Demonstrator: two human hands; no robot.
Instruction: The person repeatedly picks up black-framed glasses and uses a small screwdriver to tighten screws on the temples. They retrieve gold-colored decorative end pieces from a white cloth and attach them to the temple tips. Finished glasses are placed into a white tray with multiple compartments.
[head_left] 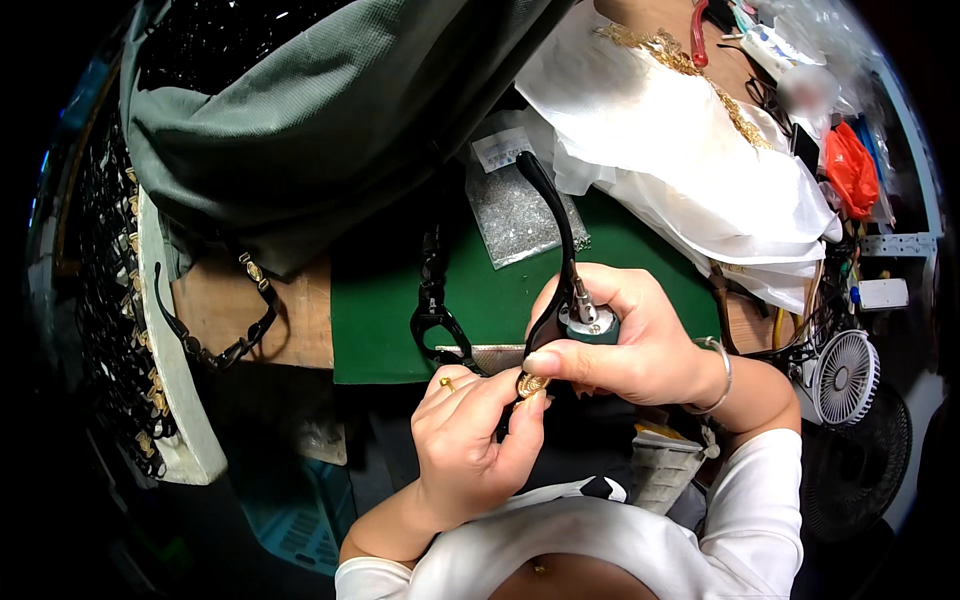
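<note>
Above the green work mat, both my hands meet at a small ribbed gold fitting on a curved black strap. My left hand, with a ring on one finger, is closed, pinching the gold fitting. My right hand is closed too, its thumb pressing on the strap beside the fitting. In the same right hand sits a short tool with a dark green handle and a metal tip. A black strap of linked pieces lies just left of my hands. The fingers partly hide the fitting.
A clear bag of small silvery parts lies on the mat. Beyond are a grey-green cloth, white sheeting and gold chains. Another black strap lies left, by a white-edged container. A small white fan stands right.
</note>
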